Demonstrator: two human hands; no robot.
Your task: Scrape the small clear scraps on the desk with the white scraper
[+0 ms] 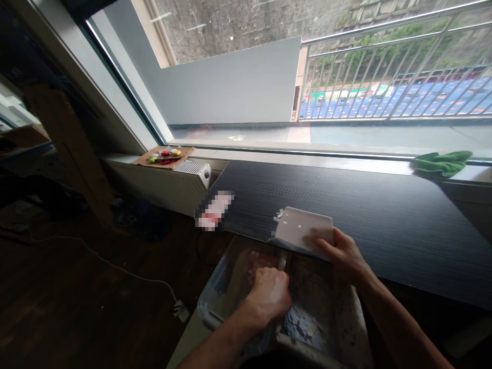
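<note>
- One dark, wood-grained desk (pixel 384 205) spreads ahead of the right grip (pixel 348 256) and to both sides of it.
- A pale radiator (pixel 161 187) stands well to the left of both grips, past the desk's far left end.
- One greyish container (pixel 355 318) sits right of the left grip (pixel 271 292) and below the right grip.
- A clear plastic tub (pixel 207 312) reaches leftward from under the left grip, just beside that container.
- Some brown cardboard (pixel 142 159) bearing small coloured objects lies far ahead and left of both grips.
- A crumpled green cloth or glove (pixel 442 163) lies far ahead and right of the right grip.
- A flat white panel (pixel 295 225) extends left from the right grip, over the desk's near edge.
- The right grip pinches that panel's right end, thumb on top.
- The left grip is curled downward; whether it clasps something cannot be told.
- Several pale scraps (pixel 279 214) lie left of the right grip, by the panel's far end.
</note>
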